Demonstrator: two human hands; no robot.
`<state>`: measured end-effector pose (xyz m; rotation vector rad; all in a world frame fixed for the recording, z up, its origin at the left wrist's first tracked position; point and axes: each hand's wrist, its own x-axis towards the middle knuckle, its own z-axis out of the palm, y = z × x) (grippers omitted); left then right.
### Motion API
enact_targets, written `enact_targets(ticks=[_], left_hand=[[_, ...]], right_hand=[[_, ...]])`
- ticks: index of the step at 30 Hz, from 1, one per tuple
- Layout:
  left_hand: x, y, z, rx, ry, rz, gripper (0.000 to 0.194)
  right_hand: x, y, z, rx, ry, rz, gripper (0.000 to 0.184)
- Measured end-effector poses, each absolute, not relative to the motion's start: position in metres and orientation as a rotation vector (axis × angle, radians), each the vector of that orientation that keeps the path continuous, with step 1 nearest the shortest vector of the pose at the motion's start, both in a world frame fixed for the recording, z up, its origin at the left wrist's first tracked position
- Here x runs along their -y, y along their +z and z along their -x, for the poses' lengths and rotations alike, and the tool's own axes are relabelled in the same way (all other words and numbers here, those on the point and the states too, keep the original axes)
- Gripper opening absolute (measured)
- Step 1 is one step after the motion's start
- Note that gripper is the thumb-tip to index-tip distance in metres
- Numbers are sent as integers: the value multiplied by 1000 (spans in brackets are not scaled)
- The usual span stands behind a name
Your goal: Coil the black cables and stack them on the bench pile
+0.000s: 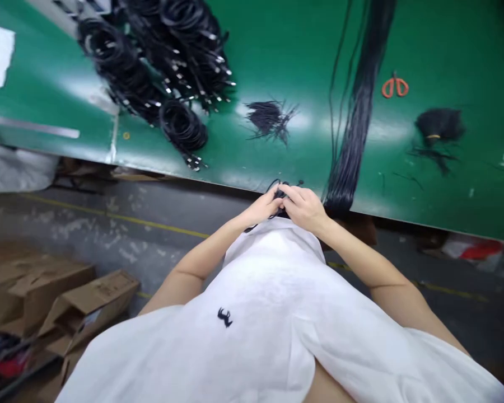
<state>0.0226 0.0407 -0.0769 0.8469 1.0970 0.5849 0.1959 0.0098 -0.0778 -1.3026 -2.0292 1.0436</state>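
Note:
Close to my body, at the table's front edge, my left hand [264, 208] and my right hand [304, 209] meet around a black cable [273, 183]. Both sets of fingers are closed on it, and most of the cable is hidden behind them. A thin loop of it shows above the left fingers. Just right of my right hand, a long bundle of straight black cables [359, 117] runs up the table. Beyond my hands lies a small heap of short black ties [269, 117].
Coiled black cables with metal ends [185, 61] are piled at the back left of the green table [252, 33]. Orange-handled scissors [395, 87] and a banded bunch of black ties [441, 124] lie at the right. Cardboard boxes [96, 296] stand on the floor, lower left.

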Motion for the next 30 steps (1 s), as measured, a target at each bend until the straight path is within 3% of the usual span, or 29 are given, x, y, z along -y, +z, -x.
enact_targets(ticks=[4, 10, 13, 19, 23, 30], left_hand=[[-43, -77, -17, -949, 360, -1012, 12], [-42, -70, -18, -778, 329, -790, 19], [-42, -69, -22, -801, 377, -719, 18], [-47, -62, -32, -804, 419, -684, 22], [-55, -55, -38, -834, 491, -779, 9], [-62, -51, -43, -1017, 608, -749, 19]], right_hand=[[-30, -67, -203, 2331, 937, 941, 22], [-43, -48, -211, 2884, 123, 527, 34], [-45, -40, -213, 2947, -112, 466, 36], [-54, -29, -219, 3038, -246, 354, 40], [-67, -19, -213, 3114, -264, 450, 43], [-89, -10, -191, 3353, 149, 823, 33]])
